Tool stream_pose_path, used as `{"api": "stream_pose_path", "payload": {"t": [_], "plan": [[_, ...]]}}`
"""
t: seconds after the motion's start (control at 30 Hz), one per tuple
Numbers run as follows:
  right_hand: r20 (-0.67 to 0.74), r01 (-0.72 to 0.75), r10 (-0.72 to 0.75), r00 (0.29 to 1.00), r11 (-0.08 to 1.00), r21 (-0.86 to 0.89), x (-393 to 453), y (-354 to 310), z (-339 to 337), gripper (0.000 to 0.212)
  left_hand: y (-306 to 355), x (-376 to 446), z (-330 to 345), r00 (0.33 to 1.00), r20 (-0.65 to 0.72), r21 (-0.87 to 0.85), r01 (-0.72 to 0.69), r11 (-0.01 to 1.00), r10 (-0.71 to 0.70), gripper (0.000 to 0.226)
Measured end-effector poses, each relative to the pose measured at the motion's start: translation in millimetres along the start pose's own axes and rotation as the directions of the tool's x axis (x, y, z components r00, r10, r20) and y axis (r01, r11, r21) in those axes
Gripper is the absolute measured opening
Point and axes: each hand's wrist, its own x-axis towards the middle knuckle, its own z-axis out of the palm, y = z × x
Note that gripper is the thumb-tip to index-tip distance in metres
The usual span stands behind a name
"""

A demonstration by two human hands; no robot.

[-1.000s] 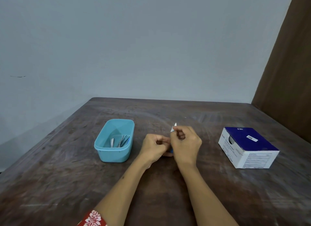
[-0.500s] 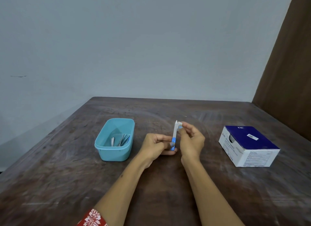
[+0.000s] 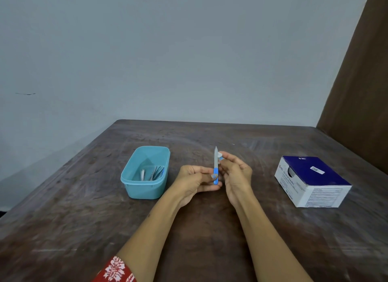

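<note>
A nail file (image 3: 215, 164) with a blue handle and a pointed metal blade stands upright over the table's middle. My left hand (image 3: 194, 182) pinches its blue handle at the bottom. My right hand (image 3: 236, 174) is just right of the blade and pinches a small white wad (image 3: 219, 155) against the blade near its tip. The wad's material is too small to tell.
A light blue plastic tub (image 3: 134, 180) stands left of my hands with several metal tools (image 3: 152, 173) inside. A blue and white cardboard box (image 3: 310, 182) sits at the right. The brown wooden table (image 3: 189, 229) meets a grey wall behind and a brown panel at the right.
My hands were closed together around the file with only its tip showing. They have drawn apart, the blade now stands fully in view, and my right hand has slid up toward the tip.
</note>
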Motion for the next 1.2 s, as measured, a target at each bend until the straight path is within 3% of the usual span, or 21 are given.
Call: {"api": "stream_pose_path", "payload": {"t": [0.1,0.33,0.9,1.03,1.2], "plan": [[0.008,-0.029,0.029,1.000,0.998,0.057,1.7,-2.2,-1.1,0.019,1.2,-0.9,-0.5,1.000,0.016,0.003,0.022,1.000,-0.022,0.014],[0.041,0.021,-0.017,0.999,0.994,-0.110,2.4,1.7,-2.3,0.026,1.6,0.2,-2.0,1.000,-0.027,0.000,0.005,1.000,-0.005,0.018],[0.007,0.012,-0.012,1.000,1.000,-0.008,3.4,0.8,-3.2,0.022,2.6,-2.2,-0.1,0.998,0.053,-0.003,0.029,1.000,-0.028,0.023],[0.026,0.090,-0.088,0.996,0.992,-0.092,-0.6,1.6,-1.3,0.023,2.4,1.9,-1.7,0.998,-0.030,-0.053,-0.062,0.997,0.060,0.027],[0.053,0.272,-0.267,0.962,0.933,-0.236,-4.7,3.7,0.6,0.023,-0.4,6.2,-3.7,0.993,-0.064,0.027,-0.099,0.995,0.101,0.020]]}}
